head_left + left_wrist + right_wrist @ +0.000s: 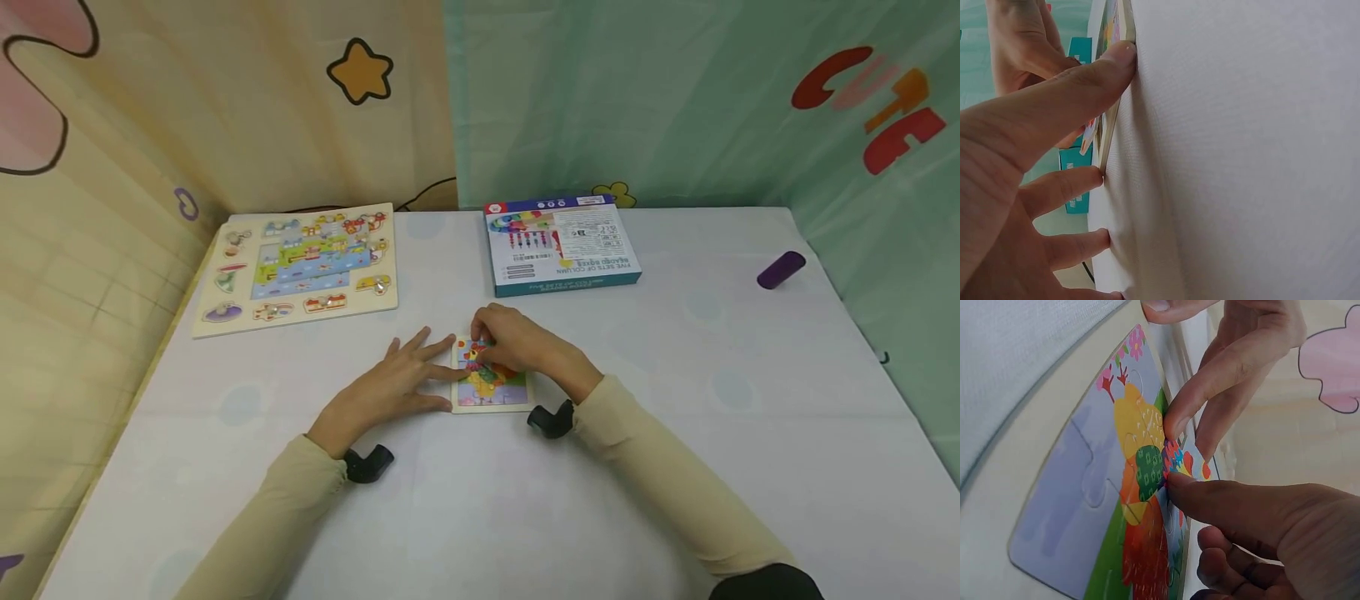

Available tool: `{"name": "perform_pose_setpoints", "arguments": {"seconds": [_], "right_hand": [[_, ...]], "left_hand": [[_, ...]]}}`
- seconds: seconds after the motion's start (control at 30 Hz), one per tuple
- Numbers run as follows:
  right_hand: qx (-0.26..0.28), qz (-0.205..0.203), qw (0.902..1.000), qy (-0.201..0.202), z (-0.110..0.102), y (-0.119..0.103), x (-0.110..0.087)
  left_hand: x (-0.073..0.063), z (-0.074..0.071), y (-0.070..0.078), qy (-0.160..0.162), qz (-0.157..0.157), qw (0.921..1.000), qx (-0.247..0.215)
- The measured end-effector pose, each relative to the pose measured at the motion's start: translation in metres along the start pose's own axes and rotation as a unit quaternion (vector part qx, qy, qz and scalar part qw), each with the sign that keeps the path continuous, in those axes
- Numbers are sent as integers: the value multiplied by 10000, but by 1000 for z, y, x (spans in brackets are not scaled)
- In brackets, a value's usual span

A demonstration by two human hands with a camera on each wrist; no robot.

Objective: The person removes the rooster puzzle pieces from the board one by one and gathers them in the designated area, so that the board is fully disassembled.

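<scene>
Tabletop seen from the head camera, clock positions taken from the puzzle [491,409] near the middle of the white tabletop [480,517], whose covering bears faint pale-blue dots. The left hand [405,375], at nine o'clock, has its fingers spread; its thumb touches the puzzle's edge. The right hand [517,343], between one and two o'clock, pinches a small puzzle piece [1192,464], tilted up from the board. Pale sleeves enter from eight and four o'clock, a black wrist device [369,464] at the left cuff and a matching one at the right. At ten o'clock lies a knobbed picture board [298,315]; at one o'clock, a flat printed box [558,250]; between two and three, a purple cylinder [782,270] near the table's edge. Behind, a yellow-beige curtain [270,100], with an orange star [360,72] at eleven o'clock, meets a green curtain [637,100], with coloured letters [909,90] at two.
</scene>
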State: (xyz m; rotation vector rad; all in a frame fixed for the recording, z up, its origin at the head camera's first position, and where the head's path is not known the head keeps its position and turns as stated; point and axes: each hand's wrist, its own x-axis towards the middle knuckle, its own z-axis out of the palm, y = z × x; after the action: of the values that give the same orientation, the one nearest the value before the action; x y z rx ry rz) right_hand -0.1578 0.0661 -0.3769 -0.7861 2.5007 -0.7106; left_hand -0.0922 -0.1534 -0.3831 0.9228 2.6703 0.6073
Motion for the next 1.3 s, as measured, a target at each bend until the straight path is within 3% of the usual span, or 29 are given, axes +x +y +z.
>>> {"name": "perform_pose_setpoints", "arguments": {"seconds": [0.37, 0.9, 1.3], "right_hand": [[806, -217, 9960, 302, 0, 11, -2], [1438, -296, 9870, 662, 0, 10, -8], [716, -277, 9921, 987, 5, 2, -12]], "left_hand": [[0, 0, 0, -9, 6, 10000, 42], [0, 0, -1, -148, -137, 9998, 37], [0, 2, -1, -137, -189, 9997, -54]]}}
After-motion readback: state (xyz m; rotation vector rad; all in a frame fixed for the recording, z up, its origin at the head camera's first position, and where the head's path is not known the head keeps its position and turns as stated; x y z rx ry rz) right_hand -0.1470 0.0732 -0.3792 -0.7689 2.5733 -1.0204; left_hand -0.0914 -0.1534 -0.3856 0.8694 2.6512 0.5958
